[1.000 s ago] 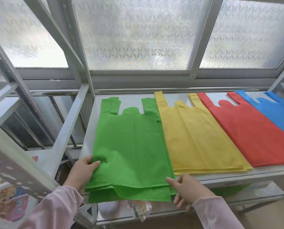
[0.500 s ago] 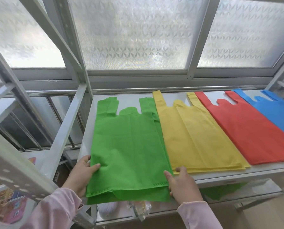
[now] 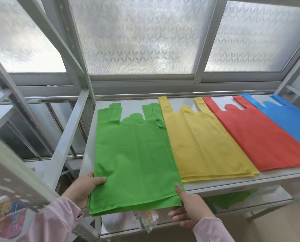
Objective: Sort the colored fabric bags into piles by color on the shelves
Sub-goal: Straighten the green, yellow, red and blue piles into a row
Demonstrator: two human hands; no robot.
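We square up the stack of bright green non-woven fabric bags [image 3: 135,159] at the left end of the white metal shelf [image 3: 261,179].

Low in the frame, our left hand [image 3: 83,186] pinches the stack's lower left corner, thumb on top and fingers underneath, while our right hand [image 3: 189,206] grips the lower right corner the same way. The green bottom edges overhang the shelf's front lip. To the right, side by side across the centre and right of the frame, lie the yellow bag pile [image 3: 205,145], the red bag pile [image 3: 261,135] and the blue bag pile [image 3: 289,119], handles toward the frosted window [image 3: 142,37].
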